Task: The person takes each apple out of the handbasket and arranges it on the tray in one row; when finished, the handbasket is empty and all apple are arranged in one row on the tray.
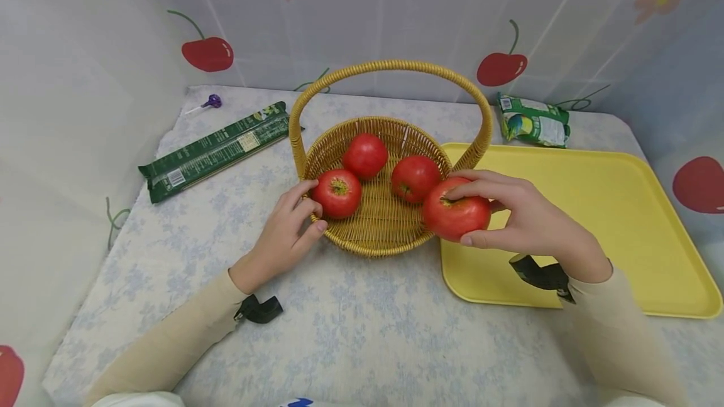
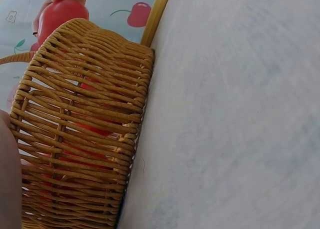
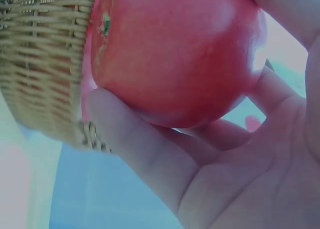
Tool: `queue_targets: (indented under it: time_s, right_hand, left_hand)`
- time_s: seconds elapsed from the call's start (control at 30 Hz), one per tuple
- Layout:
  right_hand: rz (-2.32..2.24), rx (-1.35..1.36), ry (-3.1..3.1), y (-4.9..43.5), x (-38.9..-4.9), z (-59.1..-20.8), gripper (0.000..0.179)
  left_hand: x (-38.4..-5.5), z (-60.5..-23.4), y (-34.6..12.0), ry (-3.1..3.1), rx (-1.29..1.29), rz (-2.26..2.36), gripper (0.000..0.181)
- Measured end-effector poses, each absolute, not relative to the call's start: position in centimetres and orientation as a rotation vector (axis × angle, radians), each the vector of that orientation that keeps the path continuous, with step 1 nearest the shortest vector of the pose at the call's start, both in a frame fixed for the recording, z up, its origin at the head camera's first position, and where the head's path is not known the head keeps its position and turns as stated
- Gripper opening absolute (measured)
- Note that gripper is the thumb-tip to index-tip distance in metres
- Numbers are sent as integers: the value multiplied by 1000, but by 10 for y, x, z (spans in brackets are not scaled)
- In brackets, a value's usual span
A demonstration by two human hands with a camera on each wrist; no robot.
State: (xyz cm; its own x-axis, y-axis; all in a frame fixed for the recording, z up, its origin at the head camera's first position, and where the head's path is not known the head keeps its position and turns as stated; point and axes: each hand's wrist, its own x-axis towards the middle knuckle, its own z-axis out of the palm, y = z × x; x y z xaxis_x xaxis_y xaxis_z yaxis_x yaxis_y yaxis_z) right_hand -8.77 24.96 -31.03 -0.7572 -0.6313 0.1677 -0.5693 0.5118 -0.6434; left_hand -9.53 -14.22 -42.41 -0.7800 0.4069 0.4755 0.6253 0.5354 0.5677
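Observation:
A round wicker basket [image 1: 373, 249] with a tall arched handle stands mid-table. Three red apples lie in it: one at the back [image 1: 365, 156], one at the right [image 1: 415, 179] and one at the left [image 1: 337, 194]. With curled fingers, my left hand [image 1: 285, 234] holds the basket's left rim, close beside the left apple. My right hand [image 1: 517, 212] grips a larger red apple [image 1: 455, 211] at the basket's right rim, thumb below and fingers over the top. In the right wrist view this held apple [image 3: 175, 54] sits between thumb and fingers, and its underside is partly hidden.
A yellow tray [image 1: 611, 218] lies to the right, its left edge close to the basket. A long green packet [image 1: 217, 151] and a purple lollipop [image 1: 212, 101] lie at the left. A green snack bag [image 1: 534, 120] rests behind the tray.

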Motion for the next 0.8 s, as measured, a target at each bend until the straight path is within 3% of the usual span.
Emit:
queue_targets:
  time_s: [0.47,0.8]
  right_hand:
    - [-1113,-958,2652,281,-80,-312,60]
    - [-1123,-887,2655,305,-94,-316,60]
  left_hand:
    - [-95,-426,-142,-2470,-857,-1072,62]
    - [-96,-425,-141,-2473,-854,-1061,63]
